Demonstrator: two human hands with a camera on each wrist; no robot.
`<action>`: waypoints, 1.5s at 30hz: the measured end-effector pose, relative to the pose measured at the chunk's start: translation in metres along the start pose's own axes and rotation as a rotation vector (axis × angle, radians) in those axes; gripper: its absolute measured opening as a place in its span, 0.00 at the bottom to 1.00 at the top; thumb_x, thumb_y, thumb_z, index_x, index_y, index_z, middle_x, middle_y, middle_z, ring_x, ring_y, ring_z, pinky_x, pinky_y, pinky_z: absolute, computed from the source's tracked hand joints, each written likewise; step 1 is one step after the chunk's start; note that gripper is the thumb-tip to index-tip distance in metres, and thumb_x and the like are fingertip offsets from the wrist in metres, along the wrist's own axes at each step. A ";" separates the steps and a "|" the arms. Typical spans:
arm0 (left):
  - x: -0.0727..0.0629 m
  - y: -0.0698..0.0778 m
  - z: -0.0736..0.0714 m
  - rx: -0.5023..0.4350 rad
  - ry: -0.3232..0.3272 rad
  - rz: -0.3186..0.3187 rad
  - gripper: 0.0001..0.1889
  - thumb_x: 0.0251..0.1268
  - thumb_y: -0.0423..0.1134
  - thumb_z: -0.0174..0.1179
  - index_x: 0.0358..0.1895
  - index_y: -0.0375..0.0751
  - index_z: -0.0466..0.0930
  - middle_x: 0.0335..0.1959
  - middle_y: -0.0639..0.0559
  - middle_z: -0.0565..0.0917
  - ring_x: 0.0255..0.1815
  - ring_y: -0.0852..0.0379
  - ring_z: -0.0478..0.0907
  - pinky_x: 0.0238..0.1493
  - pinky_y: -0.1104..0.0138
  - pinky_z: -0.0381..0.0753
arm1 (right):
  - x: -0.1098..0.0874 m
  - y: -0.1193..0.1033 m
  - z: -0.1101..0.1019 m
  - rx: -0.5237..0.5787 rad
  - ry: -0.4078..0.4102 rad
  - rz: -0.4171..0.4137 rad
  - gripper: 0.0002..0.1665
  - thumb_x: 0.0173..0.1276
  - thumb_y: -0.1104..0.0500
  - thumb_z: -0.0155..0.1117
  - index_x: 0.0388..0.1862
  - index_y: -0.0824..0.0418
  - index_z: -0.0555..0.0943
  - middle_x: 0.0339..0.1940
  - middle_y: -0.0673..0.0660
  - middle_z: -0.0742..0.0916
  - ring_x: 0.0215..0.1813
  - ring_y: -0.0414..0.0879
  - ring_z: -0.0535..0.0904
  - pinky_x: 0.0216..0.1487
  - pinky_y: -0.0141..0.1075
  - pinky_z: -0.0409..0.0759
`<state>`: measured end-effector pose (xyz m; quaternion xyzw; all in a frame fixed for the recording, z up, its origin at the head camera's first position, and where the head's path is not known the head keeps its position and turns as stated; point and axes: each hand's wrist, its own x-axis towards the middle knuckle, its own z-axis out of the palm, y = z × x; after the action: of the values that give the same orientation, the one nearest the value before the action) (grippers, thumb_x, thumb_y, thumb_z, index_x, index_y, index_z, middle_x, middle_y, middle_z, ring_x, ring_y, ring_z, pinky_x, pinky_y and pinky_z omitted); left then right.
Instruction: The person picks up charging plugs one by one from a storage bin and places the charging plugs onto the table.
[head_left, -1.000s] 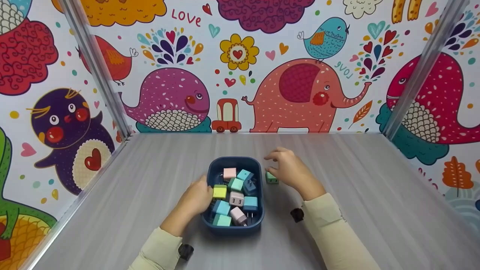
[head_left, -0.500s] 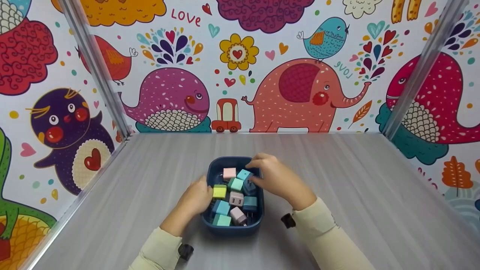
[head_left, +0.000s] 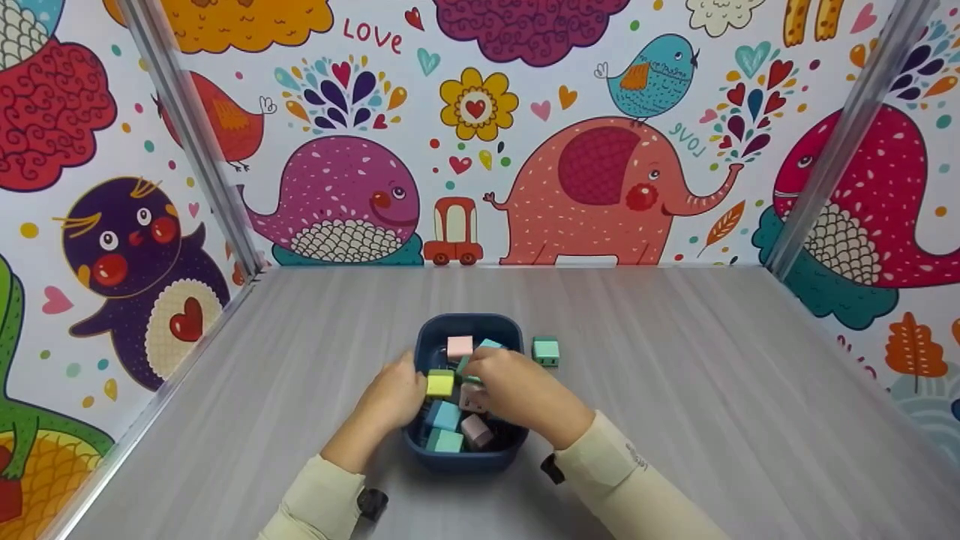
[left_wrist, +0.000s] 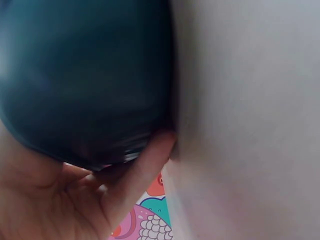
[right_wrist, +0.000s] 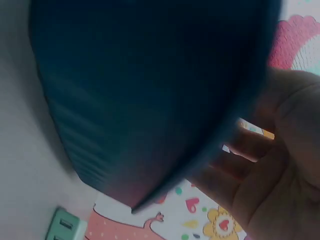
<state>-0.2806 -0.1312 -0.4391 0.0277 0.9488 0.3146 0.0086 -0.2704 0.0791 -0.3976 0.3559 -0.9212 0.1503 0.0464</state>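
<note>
A dark blue plastic bin (head_left: 469, 465) stands on the table, holding several USB wall chargers. My left hand (head_left: 390, 394) grips its left wall; in the left wrist view, the fingers lie against the bin's outside. My right hand (head_left: 517, 382) reaches over the right rim into the bin, fingers pointing down at a green charger (head_left: 465, 366). Its fingertips are hidden behind the hand and, in the right wrist view, behind the bin wall. Around them lie a yellow charger (head_left: 439, 384), a pink charger (head_left: 460, 347) and a blue charger (head_left: 442, 415).
One green charger (head_left: 546, 351) sits on the table just right of the bin. The grey table (head_left: 337, 315) ends at a cartoon-printed back wall (head_left: 480, 172), with metal posts (head_left: 825, 150) at the corners.
My right hand has moved left from beside the green charger on the table, over the rim and down into the bin. The left hand and bin stay in place.
</note>
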 end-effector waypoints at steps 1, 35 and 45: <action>0.000 0.000 0.000 0.005 0.001 0.004 0.28 0.83 0.35 0.49 0.76 0.18 0.63 0.71 0.24 0.74 0.71 0.31 0.76 0.69 0.40 0.75 | 0.000 -0.001 0.003 -0.016 0.002 -0.009 0.14 0.73 0.60 0.75 0.55 0.62 0.91 0.50 0.57 0.91 0.50 0.44 0.89 0.54 0.38 0.88; -0.001 -0.001 0.000 -0.002 0.009 0.010 0.27 0.82 0.34 0.49 0.75 0.19 0.64 0.68 0.25 0.77 0.68 0.32 0.78 0.67 0.40 0.77 | 0.003 0.002 0.029 -0.015 -0.068 0.007 0.11 0.81 0.61 0.64 0.54 0.62 0.89 0.42 0.55 0.92 0.42 0.39 0.88 0.47 0.35 0.88; 0.000 -0.001 0.000 0.002 0.006 0.006 0.28 0.83 0.34 0.49 0.76 0.18 0.63 0.70 0.24 0.76 0.70 0.32 0.77 0.68 0.40 0.76 | 0.006 0.005 0.028 0.111 -0.068 0.048 0.13 0.78 0.60 0.68 0.57 0.62 0.90 0.47 0.55 0.92 0.40 0.36 0.84 0.52 0.36 0.88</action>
<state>-0.2809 -0.1318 -0.4400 0.0298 0.9490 0.3137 0.0048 -0.2773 0.0698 -0.4242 0.3405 -0.9208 0.1902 -0.0084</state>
